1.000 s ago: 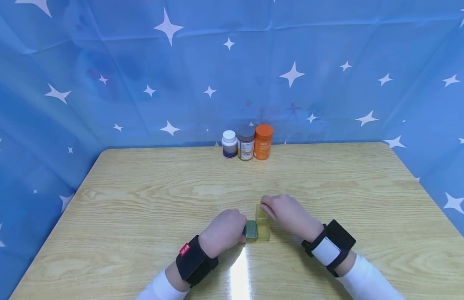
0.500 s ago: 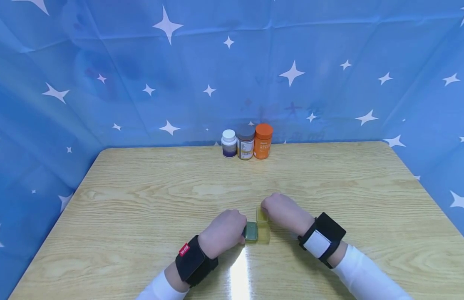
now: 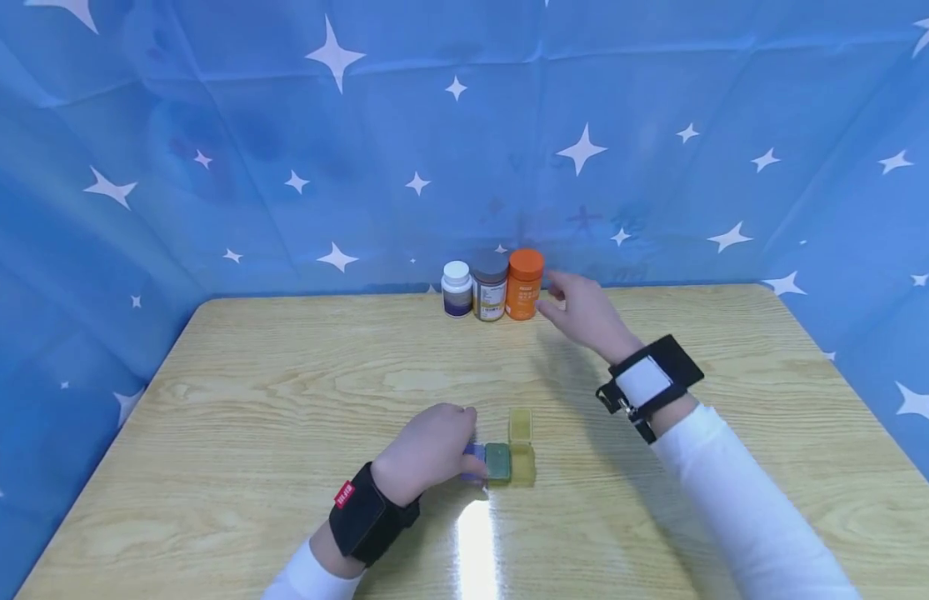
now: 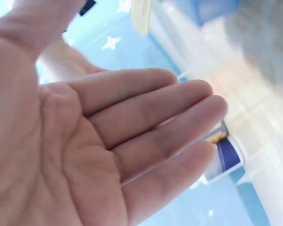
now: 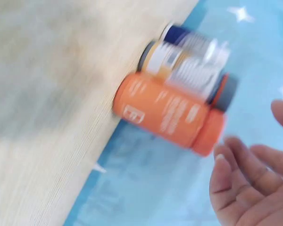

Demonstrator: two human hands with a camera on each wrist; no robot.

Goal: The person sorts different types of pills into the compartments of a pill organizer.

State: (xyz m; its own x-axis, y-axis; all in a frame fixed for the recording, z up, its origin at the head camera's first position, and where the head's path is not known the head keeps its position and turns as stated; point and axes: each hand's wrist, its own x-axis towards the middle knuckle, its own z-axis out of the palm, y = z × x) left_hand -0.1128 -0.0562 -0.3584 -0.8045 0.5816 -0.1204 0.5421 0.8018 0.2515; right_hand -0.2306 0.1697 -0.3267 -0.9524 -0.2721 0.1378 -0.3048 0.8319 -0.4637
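A small pill box has a purple compartment (image 3: 475,461), a green compartment (image 3: 497,462) with its lid down, and a yellow compartment (image 3: 522,467) whose yellow lid (image 3: 520,425) stands swung back. My left hand (image 3: 432,448) is at the purple end, its thumb overlapping that end in the head view. The left wrist view shows its fingers (image 4: 146,108) straight and side by side. At the table's far edge, my right hand (image 3: 584,312) reaches beside an orange bottle (image 3: 524,287), thumb and fingers spread. In the right wrist view a gap shows between the fingertips and the bottle's orange cap (image 5: 210,133).
Left of the orange bottle stand a dark-capped bottle (image 3: 490,290) and a white-capped bottle (image 3: 457,290), close together in a row. Behind the wooden table (image 3: 322,358) hangs a blue curtain (image 3: 434,125) with white stars.
My right hand has left the yellow lid and moved forward to the orange bottle. My left hand has loosened and shifted slightly left, so the purple compartment now shows.
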